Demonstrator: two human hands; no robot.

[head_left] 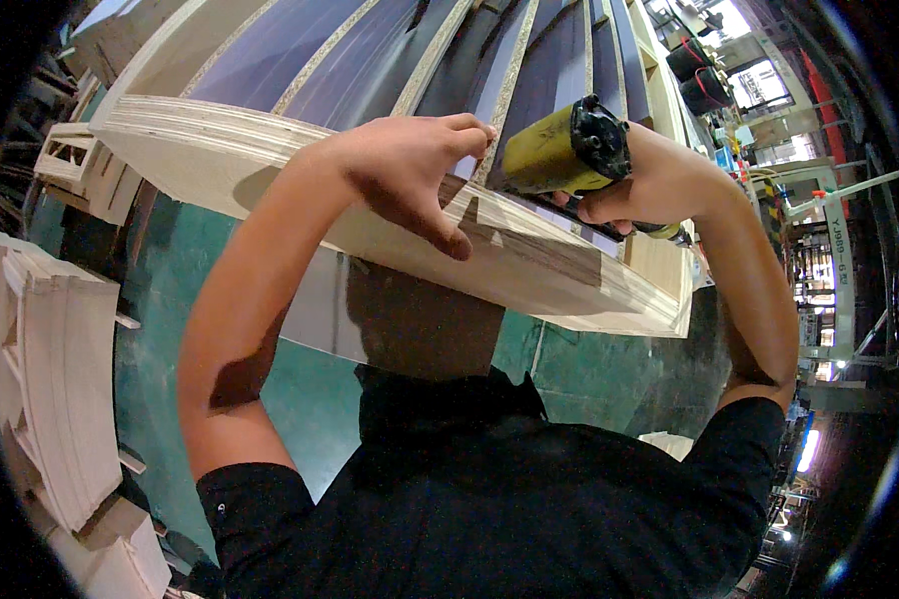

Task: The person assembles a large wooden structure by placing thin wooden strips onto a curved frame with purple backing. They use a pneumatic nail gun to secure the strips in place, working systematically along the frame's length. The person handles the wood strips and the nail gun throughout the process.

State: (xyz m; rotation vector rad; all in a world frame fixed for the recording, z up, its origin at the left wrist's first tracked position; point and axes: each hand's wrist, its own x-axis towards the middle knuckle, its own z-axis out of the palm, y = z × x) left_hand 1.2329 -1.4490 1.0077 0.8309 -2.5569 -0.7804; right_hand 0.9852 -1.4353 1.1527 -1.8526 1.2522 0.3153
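My right hand point(654, 185) is wrapped round a yellow and black pneumatic nail gun point(559, 148), with an air hose fitting near the wrist. The gun's nose is largely hidden behind its body; the tool lies over the near edge of a big wooden frame point(220, 140). Thumb and fingers apart, my left hand point(410, 165) is at that same layered plywood edge, left of the gun. Whether its fingertips touch the wood I cannot tell. Inside the frame, pale slats point(320, 62) run away from me between dark, glossy panels point(270, 65).
Stacked curved wooden pieces point(65, 369) stand on the left, with another wooden frame point(70, 165) farther back. Below is a green floor point(160, 290). Dark buckets point(704, 90) and a cluttered shop area are at the far right.
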